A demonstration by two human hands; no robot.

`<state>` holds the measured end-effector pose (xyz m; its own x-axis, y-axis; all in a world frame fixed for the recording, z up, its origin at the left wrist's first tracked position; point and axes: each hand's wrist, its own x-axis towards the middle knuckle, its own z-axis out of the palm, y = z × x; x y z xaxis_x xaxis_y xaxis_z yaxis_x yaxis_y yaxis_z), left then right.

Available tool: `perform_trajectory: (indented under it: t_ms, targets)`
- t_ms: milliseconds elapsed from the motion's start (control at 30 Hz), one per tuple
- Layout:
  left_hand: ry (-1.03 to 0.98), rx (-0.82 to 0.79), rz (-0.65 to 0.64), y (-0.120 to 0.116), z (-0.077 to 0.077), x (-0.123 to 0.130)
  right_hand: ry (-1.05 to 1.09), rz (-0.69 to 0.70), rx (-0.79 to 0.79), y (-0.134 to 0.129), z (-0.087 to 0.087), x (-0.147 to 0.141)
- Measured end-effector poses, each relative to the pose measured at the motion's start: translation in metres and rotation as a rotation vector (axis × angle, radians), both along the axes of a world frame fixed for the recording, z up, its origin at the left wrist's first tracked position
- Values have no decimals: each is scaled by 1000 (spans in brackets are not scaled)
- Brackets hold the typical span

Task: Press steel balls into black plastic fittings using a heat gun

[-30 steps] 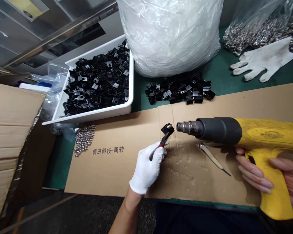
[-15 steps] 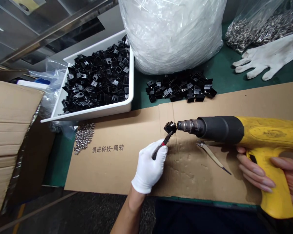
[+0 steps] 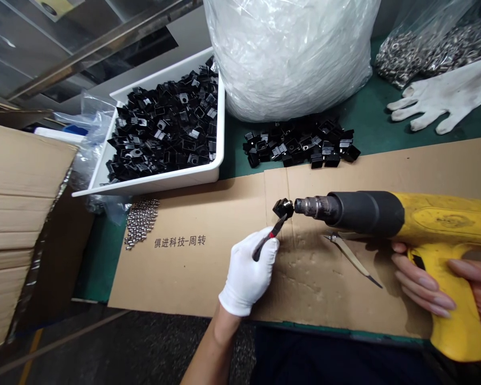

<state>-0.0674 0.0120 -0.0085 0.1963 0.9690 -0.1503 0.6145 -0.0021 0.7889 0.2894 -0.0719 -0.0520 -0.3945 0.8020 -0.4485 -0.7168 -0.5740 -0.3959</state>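
Note:
My left hand (image 3: 248,270), in a white glove, is closed around tweezers (image 3: 273,235) with dark arms and a red mark. Their tips meet a small black plastic part (image 3: 282,208), which has a shiny metal piece at its right side. My bare right hand (image 3: 428,283) grips the handle of a yellow heat gun (image 3: 444,219). The gun's stepped metal nozzle points left, right up against the black part; whether they touch I cannot tell. Below the barrel, a second pair of tweezers (image 3: 355,259) with pale handles lies on the cardboard sheet (image 3: 176,283).
A white bin (image 3: 221,123) full of black plastic parts stands at the back left, near an open carton (image 3: 20,214). Loose black parts (image 3: 300,144) lie before a large plastic bag (image 3: 292,59). Small metal pieces (image 3: 142,222), a glove (image 3: 444,99) and bagged metal fittings (image 3: 409,56) lie around.
The whole view has shifted slightly, so everything appears a little further right. Both hands keep their hold, and the heat gun nozzle stays beside the black part.

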Motion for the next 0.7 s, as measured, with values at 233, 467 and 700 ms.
perform_trajectory:
  t_ms: [233, 467, 700]
  targets:
    - [-15, 11, -2, -1, 0, 1, 39, 14, 22, -2, -6, 4]
    - [-17, 16, -4, -2, 1, 1, 35, 13, 26, -2, -4, 3]
    - [16, 37, 1, -1, 1, 3, 2, 5, 9, -1, -2, 2]
